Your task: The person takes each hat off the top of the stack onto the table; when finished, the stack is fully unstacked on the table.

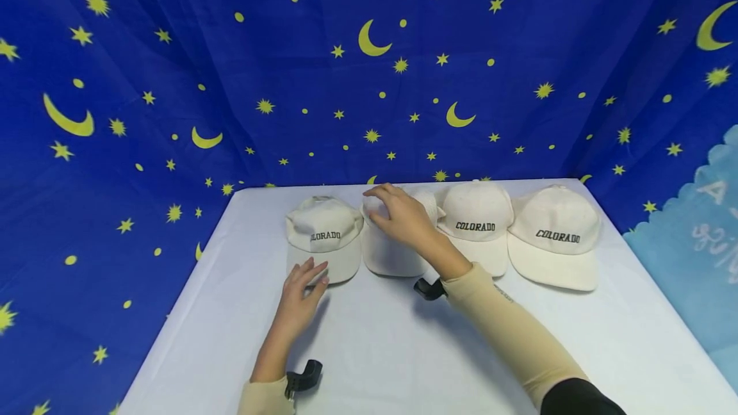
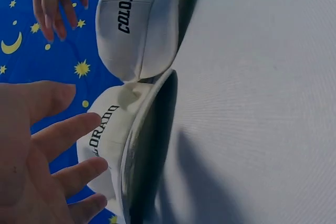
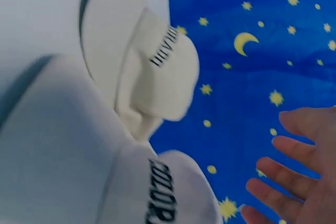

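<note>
Several cream caps lettered COLORADO stand in a row on the white table. Over the brim of the leftmost cap (image 1: 325, 235) is my left hand (image 1: 301, 300), its fingers spread and holding nothing; the left wrist view has the fingers in front of that cap (image 2: 113, 124). My right hand (image 1: 403, 216) hovers above the second cap (image 1: 392, 255), hiding its lettering in the head view. Loose, slightly bent fingers (image 3: 286, 177) of that hand grip nothing in the right wrist view, apart from the cap (image 3: 168, 192).
To the right, a third cap (image 1: 475, 210) and a fourth cap (image 1: 556, 226) sit side by side. Behind the table (image 1: 369, 351) hangs a blue cloth (image 1: 323, 75) with yellow moons and stars. A light blue panel (image 1: 692, 255) is at the right edge.
</note>
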